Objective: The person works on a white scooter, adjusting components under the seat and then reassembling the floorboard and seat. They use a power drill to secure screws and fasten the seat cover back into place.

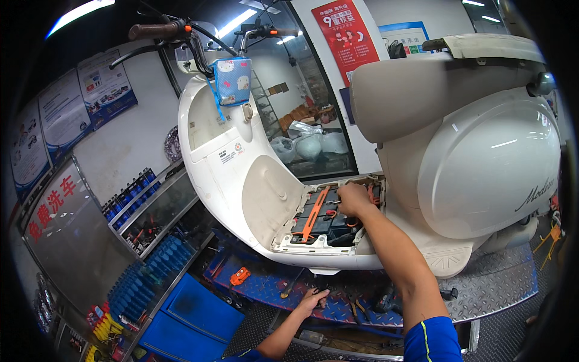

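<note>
A white electric scooter [235,199] stands with its footboard compartment uncovered. Inside lie dark grey batteries [325,224], with an orange strap [315,214] across them and red and orange wires beside it. My right hand [354,200] reaches down into the compartment near the seat end, its fingers curled over the battery tops. What those fingers grip is mostly hidden; a bit of shiny metal shows beside them. Lower down, my left hand [313,301] is just over the blue platform, fingers closed round something small and dark that I cannot make out.
The scooter rests on a blue metal platform [259,273]. On it are an orange device [240,276], a screwdriver [289,288], pliers [360,309] and a dark power tool [387,301]. Shelves with blue bottles [151,265] and a blue cabinet [202,311] stand at left.
</note>
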